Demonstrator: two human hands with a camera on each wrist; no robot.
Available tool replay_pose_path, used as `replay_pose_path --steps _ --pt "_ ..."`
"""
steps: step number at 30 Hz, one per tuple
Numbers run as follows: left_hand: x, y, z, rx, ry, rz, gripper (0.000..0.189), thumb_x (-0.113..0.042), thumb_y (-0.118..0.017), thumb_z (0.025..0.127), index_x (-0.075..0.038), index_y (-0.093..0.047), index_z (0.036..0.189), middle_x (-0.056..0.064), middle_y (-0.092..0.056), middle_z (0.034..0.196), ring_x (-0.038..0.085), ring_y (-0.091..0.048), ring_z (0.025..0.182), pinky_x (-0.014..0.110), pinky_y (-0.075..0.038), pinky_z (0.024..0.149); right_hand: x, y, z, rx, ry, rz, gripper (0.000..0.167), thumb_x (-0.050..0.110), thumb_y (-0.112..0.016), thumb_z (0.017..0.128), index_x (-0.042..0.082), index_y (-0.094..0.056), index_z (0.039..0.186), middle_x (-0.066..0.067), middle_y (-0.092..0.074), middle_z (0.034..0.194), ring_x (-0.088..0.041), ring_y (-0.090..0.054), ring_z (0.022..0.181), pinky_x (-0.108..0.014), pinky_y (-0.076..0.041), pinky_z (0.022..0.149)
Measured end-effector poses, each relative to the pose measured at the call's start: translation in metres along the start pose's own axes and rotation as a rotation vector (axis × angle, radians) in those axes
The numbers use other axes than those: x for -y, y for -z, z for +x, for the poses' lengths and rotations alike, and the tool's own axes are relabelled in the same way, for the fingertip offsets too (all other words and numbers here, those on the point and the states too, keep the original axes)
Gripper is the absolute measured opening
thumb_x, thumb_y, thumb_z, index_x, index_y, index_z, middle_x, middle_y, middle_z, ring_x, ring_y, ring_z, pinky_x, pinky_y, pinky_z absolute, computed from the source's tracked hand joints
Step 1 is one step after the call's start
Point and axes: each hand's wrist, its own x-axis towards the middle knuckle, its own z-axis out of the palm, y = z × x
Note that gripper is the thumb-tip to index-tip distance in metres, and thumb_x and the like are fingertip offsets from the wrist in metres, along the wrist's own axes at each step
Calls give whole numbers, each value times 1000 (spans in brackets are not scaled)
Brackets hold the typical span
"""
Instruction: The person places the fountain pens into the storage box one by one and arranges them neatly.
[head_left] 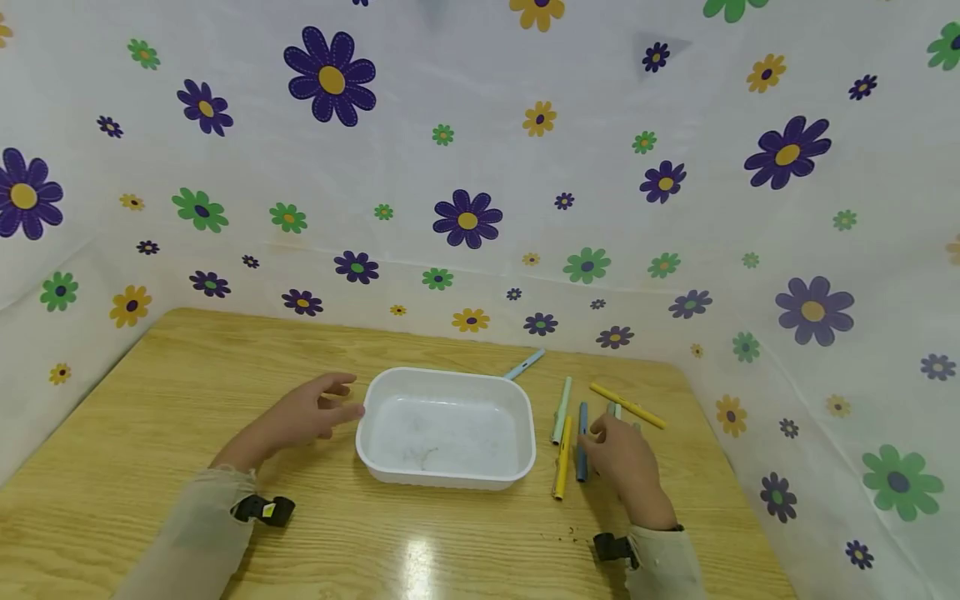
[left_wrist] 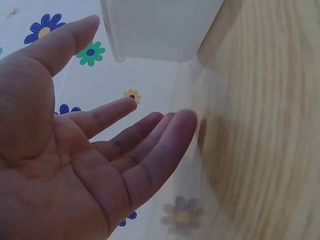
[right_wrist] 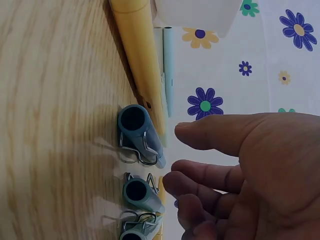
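Observation:
A white plastic tray (head_left: 447,480) stands on the table, its bottom bare apart from a few marks. Beside its left end is my left hand (head_left: 303,413), fingers spread and palm bare in the left wrist view; whether a fingertip touches the rim I cannot tell. My right hand (head_left: 624,463) hovers over the pens right of the tray, holding nothing, thumb and fingers apart. Nearest to it lies a blue pen (right_wrist: 141,137) with a wire clip. Left of that are a yellow pen (head_left: 562,462) and a light green pen (head_left: 561,412). Greenish pens (right_wrist: 142,194) are partly hidden by the hand.
Another yellow pen (head_left: 628,406) lies slanted at the far right. Behind the tray's back right corner a light blue pen (head_left: 527,363) pokes out. Dark crumbs (head_left: 572,531) dot the wooden table (head_left: 337,533). Flower-printed cloth (head_left: 405,175) encloses the back and sides.

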Motion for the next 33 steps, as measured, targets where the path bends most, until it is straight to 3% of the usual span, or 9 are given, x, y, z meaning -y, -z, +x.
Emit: replay_pose_path --steps 6,12,18,25,28,33 --pt "1 -6 1 98 -3 -208 79 -40 -71 99 -7 -32 160 29 -39 155 47 -51 133 43 -65 83 2 1 -2 48 -54 11 30 26 -69 98 -1 -70 112 -9 -71 93 -18 -56 65 -31 -45 54" --pt "1 -10 2 153 -1 -351 71 -29 -70 101 -13 -34 160 25 -40 155 36 -63 118 48 -65 83 -1 -4 2 71 -81 -5 28 29 -70 97 3 -75 104 -5 -68 83 -19 -54 63 -29 -42 50" --pt "0 -13 3 171 -5 -405 69 -22 -70 101 -11 -35 160 27 -41 152 32 -69 105 50 -65 81 -3 -7 6 82 -104 -10 22 29 -71 96 10 -73 86 -1 -60 69 -17 -49 57 -27 -37 48" --pt "-1 -17 2 171 2 -423 69 -20 -69 101 -5 -34 159 29 -41 152 32 -70 102 49 -65 80 -2 -7 7 70 -76 -19 35 26 -70 97 14 -65 65 2 -52 52 -13 -43 47 -23 -29 42" --pt "-1 -18 3 180 -2 -426 70 -20 -69 102 -4 -32 159 30 -40 153 32 -70 104 49 -65 81 -2 -7 6 63 -77 -24 33 25 -69 97 13 -67 66 2 -53 54 -13 -44 48 -23 -29 42" --pt "-1 -19 5 178 6 -433 70 -21 -70 101 -7 -34 159 28 -43 151 32 -70 103 50 -65 81 -2 -6 6 41 -99 -5 17 22 -69 96 6 -74 92 -2 -66 72 -16 -56 57 -28 -42 46"
